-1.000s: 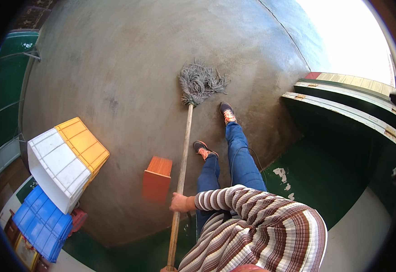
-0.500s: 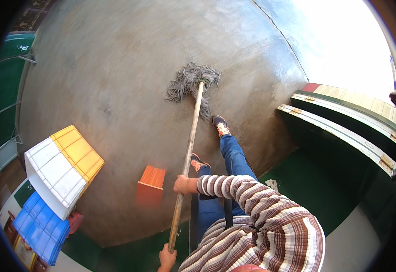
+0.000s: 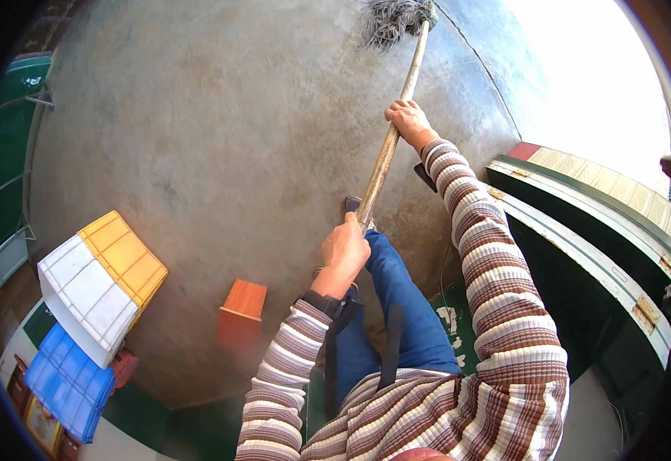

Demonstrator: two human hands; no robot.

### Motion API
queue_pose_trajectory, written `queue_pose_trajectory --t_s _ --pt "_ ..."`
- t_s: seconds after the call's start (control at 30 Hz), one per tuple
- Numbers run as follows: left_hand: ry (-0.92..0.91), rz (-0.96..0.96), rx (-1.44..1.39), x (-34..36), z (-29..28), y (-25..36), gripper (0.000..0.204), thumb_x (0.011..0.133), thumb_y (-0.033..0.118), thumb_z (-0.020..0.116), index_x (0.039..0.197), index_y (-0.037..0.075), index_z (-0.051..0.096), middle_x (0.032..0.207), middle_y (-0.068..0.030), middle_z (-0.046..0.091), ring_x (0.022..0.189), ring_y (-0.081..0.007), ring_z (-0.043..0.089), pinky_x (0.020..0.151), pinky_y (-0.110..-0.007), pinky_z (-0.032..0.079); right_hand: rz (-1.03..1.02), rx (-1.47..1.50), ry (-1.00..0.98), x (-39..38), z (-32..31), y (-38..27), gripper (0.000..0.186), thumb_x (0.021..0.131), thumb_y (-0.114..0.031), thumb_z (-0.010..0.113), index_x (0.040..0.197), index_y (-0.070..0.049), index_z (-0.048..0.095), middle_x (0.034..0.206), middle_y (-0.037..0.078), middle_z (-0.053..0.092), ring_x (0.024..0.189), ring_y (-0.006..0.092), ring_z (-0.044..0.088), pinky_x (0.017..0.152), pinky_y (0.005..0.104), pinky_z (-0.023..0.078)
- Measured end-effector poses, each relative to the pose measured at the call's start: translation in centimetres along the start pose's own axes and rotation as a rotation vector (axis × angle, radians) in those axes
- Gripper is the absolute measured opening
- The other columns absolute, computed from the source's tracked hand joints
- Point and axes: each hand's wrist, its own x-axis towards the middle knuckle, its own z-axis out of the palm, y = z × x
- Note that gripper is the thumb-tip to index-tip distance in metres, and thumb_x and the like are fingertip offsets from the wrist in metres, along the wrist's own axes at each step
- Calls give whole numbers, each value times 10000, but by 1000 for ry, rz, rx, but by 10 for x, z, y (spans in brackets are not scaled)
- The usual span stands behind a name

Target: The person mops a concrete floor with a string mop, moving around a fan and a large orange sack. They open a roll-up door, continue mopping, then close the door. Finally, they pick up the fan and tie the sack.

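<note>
Mop head (image 3: 397, 23) far, slightly right, beyond both hands; right hand (image 3: 410, 119) nearer it. Wooden handle (image 3: 382, 165) slants near-left to far-right. Right hand gripping handle partway along; left hand (image 3: 346, 247) wrapped around near end.

No lettering, label or number legible in your view: the white marks (image 3: 449, 319) on the green surface (image 3: 467, 313) by your right leg (image 3: 412, 307) form no readable characters, and the pale spot (image 3: 33, 81) on the green panel (image 3: 9, 146) at far left is too small for you to make out.
</note>
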Motion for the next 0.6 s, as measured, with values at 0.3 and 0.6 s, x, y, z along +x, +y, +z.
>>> queue_pose_trajectory --t_s 0.3,0.6 --pt "0 -103 125 -145 44 -98 369 771 162 705 1025 39 467 807 -233 653 804 -423 642 704 -507 500 -161 116 -22 -104 27 -137 105 683 -149 676 746 -218 628 781 -7 557 916 201 540 958 396 361" --pt "-125 -437 248 -450 144 -284 345 770 182 689 1021 67 483 762 -241 648 774 -435 635 704 -519 486 -499 383 -259 -313 36 -451 117 725 -234 646 838 -204 648 783 -14 634 896 189 586 840 372 399"
